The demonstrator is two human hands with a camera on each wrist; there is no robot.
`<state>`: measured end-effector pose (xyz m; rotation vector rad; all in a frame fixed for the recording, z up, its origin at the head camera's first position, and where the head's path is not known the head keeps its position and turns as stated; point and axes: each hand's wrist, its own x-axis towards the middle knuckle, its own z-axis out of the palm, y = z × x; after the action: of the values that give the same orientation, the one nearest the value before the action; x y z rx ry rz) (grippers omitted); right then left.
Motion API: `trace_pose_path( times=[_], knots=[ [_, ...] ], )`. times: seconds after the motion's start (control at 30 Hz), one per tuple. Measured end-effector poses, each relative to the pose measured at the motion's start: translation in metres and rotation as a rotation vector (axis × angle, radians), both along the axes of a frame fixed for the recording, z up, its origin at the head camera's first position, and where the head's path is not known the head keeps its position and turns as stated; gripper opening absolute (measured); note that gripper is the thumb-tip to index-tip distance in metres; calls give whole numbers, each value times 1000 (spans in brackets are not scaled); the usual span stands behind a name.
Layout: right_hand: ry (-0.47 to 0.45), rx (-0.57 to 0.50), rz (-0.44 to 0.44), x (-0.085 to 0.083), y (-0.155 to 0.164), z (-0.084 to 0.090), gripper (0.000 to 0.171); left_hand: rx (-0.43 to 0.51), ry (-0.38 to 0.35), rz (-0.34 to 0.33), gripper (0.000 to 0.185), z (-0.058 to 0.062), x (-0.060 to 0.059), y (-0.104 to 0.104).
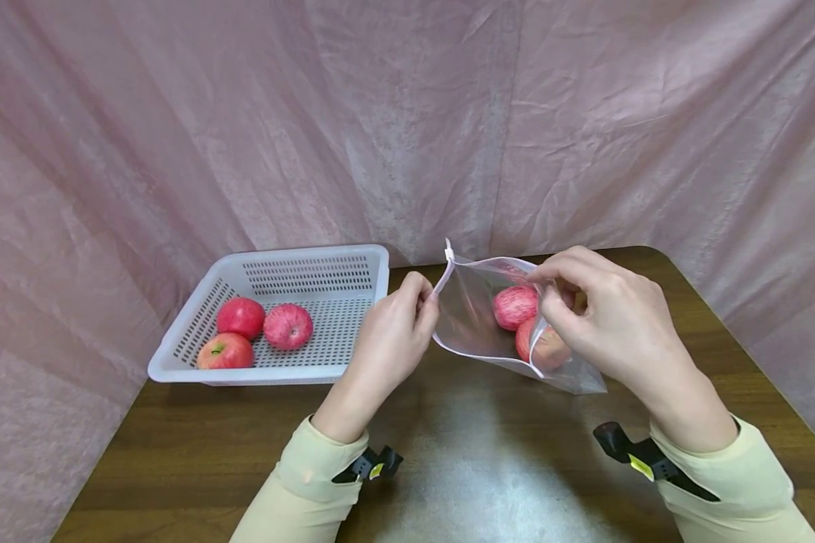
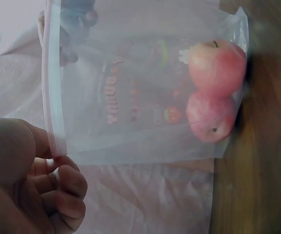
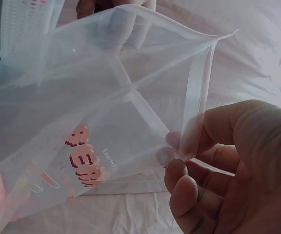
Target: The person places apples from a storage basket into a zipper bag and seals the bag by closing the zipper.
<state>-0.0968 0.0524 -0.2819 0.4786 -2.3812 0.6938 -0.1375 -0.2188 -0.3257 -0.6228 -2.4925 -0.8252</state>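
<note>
A clear zip bag is held up above the brown table, its mouth spread. Two red apples lie inside it, one lower. My left hand pinches the zip edge at the left end. My right hand pinches the zip strip at the other side, fingers curled over it. The bag's lower corner rests near the table.
A white perforated basket stands at the left of the table with three red apples in it. Wrinkled pink cloth hangs behind and around the table.
</note>
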Motion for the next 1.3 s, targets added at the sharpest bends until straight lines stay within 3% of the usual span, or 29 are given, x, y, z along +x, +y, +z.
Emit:
trace_pose_path(
  times=[0.13, 0.33, 0.5, 0.7, 0.97, 1.1, 1.3],
  knots=[
    [1, 1, 1, 0, 0, 0, 34, -9, 13, 14, 8, 1, 1, -1],
    [-77, 72, 28, 1, 1, 0, 5, -16, 12, 20, 7, -1, -1, -1],
    [-115, 95, 51, 3, 0, -1, 6, -16, -1, 20, 7, -2, -3, -3],
    [-139, 87, 45, 6, -1, 1, 33, -27, -6, 24, 9, -4, -4, -6],
    [-89, 4, 60, 9, -9, 0, 40, -22, 3, 19, 8, -5, -5, -6],
    [-86, -3, 73, 8, -10, -1, 38, -18, -1, 14, 7, -5, -6, -6],
    [-75, 18, 96, 6, -8, -2, 16, -18, 1, 5, 7, -5, -7, -7]
  ],
)
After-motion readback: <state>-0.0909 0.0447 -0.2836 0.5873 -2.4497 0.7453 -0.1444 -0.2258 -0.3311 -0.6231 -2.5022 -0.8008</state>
